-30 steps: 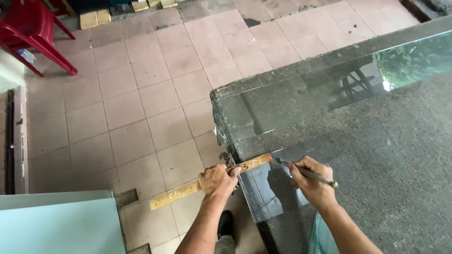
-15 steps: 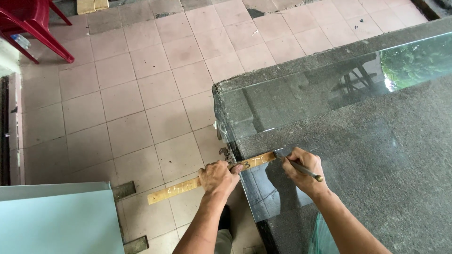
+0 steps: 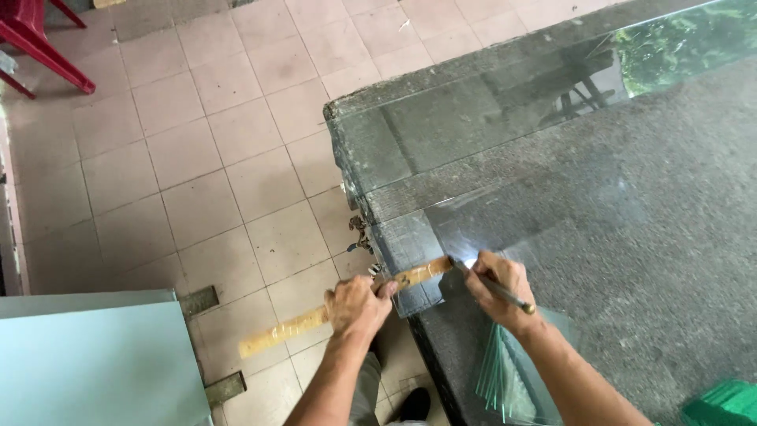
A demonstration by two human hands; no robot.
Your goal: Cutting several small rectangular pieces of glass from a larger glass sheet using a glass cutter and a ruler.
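Our left hand (image 3: 359,305) had its fingers clamped on the long yellow wooden ruler (image 3: 339,309). Right-hand (image 3: 501,288) fingers gripped the thin metal glass cutter (image 3: 493,287), now touching the ruler's far end, closer than before, over the clear glass sheet (image 3: 505,189) on the dark tabletop (image 3: 670,260).

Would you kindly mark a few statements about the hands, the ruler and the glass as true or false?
1. The left hand presses on a wooden ruler. True.
2. The right hand holds a hammer. False: it holds a thin pen-like tool, its tip near the ruler's end.
3. The ruler sticks out past the table edge over the tiled floor. True.
4. A blue chair stands at the top left. False: the chair is red.
5. A glass sheet lies on the table. True.
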